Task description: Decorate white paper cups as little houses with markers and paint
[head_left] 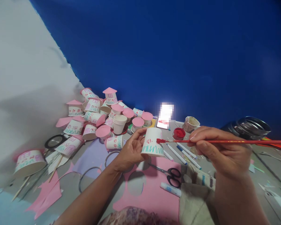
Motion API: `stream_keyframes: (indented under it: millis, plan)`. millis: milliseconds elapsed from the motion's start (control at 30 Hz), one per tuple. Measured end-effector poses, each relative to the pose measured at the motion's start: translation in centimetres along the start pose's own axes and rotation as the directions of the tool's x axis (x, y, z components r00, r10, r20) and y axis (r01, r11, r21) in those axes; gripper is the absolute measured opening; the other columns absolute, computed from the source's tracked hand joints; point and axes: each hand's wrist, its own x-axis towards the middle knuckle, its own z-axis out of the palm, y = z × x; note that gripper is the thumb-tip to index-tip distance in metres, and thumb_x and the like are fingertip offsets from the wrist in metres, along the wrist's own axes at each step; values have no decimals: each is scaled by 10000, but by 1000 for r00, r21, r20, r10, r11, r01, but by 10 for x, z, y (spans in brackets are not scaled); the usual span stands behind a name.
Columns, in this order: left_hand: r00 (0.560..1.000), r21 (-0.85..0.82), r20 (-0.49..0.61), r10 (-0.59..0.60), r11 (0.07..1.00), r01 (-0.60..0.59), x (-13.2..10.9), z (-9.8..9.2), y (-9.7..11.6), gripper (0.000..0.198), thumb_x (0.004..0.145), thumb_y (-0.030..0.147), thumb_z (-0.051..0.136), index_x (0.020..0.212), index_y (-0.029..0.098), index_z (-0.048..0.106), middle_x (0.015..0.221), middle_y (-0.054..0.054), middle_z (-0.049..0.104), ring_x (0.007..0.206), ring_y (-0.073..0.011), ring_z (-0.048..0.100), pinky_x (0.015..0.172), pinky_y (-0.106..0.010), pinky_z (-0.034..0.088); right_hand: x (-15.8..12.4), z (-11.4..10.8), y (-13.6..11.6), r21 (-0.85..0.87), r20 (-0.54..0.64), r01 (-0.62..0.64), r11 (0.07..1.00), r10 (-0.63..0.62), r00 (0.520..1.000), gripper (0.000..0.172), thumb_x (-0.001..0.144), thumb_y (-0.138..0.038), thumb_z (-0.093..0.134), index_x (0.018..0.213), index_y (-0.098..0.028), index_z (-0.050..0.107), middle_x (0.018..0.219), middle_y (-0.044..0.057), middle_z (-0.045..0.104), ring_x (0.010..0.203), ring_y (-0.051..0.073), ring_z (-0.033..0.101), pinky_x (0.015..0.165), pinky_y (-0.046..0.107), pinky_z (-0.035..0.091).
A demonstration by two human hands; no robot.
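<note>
My left hand (133, 147) is closed around a white paper cup (153, 142), held upside down above the table. Green wavy strokes run around the cup's lower part, with small red dabs above them. Between the thumb and fingers of my right hand (221, 148) is a red paintbrush (239, 142). Its red-coated bristles touch the cup's right side, or lie very close to it. Just beyond the brush stands a small pot of red paint (179, 133).
Decorated cups with pink paper roofs (93, 104) crowd the left back. A white cup stack (119, 124) stands among them. Several markers (176, 153), black-handled scissors (170, 175), a glue stick (170, 189) and cut pink paper (154, 200) lie nearby. A bright phone (165, 115) leans behind.
</note>
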Motion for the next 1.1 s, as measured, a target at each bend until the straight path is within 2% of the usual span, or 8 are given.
stream_keyframes:
  millis: [100, 167, 300, 500, 667, 1000, 1100]
  plan:
    - [1000, -2, -10, 0, 1000, 0, 0, 0, 1, 797, 680, 207, 966, 1390, 248, 606, 1433, -159, 664, 1288, -307, 652, 1036, -368, 531, 0, -1, -1, -2, -2, 4, 1000, -4, 1000, 124, 944, -163, 733, 954, -248, 822, 730, 35, 757, 710, 222, 720, 650, 381, 617]
    - [1000, -1, -12, -10, 1000, 10, -1, 0, 1, 815, 675, 215, 972, 1400, 247, 601, 1407, -162, 677, 1290, -319, 651, 1057, -391, 526, 0, -1, 0, -1, 0, 6, 1000, -6, 1000, 119, 944, -166, 734, 952, -246, 823, 732, 37, 759, 702, 220, 716, 644, 381, 618]
    - [1000, -4, -7, -12, 1000, 12, 0, -1, -1, 839, 638, 192, 987, 1385, 265, 610, 1295, -130, 719, 1220, -303, 677, 1035, -391, 534, 0, 1, 1, -1, 7, 11, 1000, -11, 1000, 115, 945, -180, 733, 950, -247, 825, 737, 34, 763, 703, 218, 730, 636, 368, 622]
    - [1000, -18, -12, -1, 1000, 1, 1, -3, -3, 837, 648, 219, 991, 1394, 258, 613, 1306, -135, 712, 1220, -304, 674, 1046, -399, 530, 0, 1, 1, -8, -27, 11, 1000, -12, 1000, 121, 945, -175, 731, 940, -247, 828, 729, 35, 759, 687, 218, 718, 638, 379, 614]
    - [1000, -26, -7, 4, 1000, -4, 0, -2, -1, 854, 634, 185, 985, 1398, 260, 609, 1354, -137, 693, 1199, -288, 681, 991, -365, 553, 1, 0, 1, 8, 1, 18, 1000, -18, 1000, 137, 944, -156, 729, 968, -251, 826, 729, 31, 761, 721, 221, 731, 647, 373, 612]
    - [1000, -30, 11, -1, 1000, 1, 1, -2, -2, 832, 603, 106, 969, 1351, 281, 651, 1348, -109, 711, 1258, -297, 672, 1078, -399, 523, 1, 3, 1, 25, -33, 5, 1000, -4, 999, 119, 946, -188, 737, 959, -255, 835, 706, 40, 754, 714, 234, 730, 634, 388, 611]
    - [1000, -48, 25, -12, 999, 13, 1, -2, -2, 836, 599, 105, 972, 1349, 282, 649, 1286, -100, 736, 1270, -305, 669, 1098, -413, 513, 2, 5, 1, 34, -19, 21, 999, -21, 1000, 129, 950, -179, 727, 956, -250, 835, 713, 37, 761, 695, 221, 719, 666, 396, 620]
